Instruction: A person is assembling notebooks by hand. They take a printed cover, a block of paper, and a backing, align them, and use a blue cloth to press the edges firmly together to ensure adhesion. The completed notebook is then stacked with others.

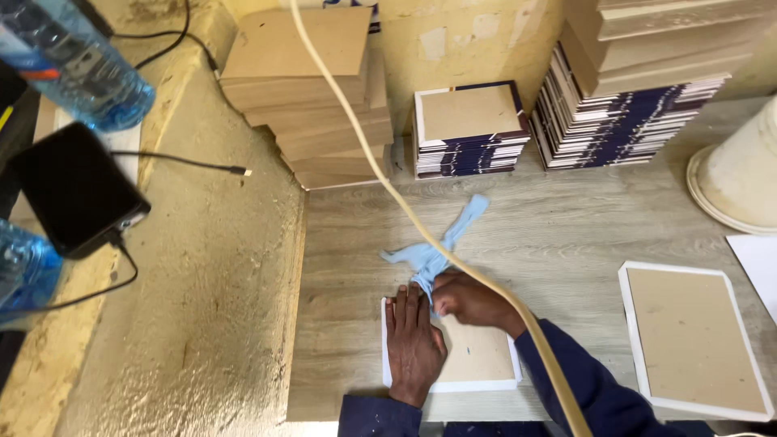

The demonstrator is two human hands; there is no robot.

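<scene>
Hands: our left hand (414,344) lies flat on the white-edged board (477,356); our right hand (473,299) grips the blue cloth (433,251).
Cloth: trails far-right from our right hand.

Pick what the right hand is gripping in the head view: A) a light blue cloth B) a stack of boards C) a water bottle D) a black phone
A: the right hand is closed around the light blue cloth at the top edge of the white-framed board, while the left hand lies flat on that board.
</scene>
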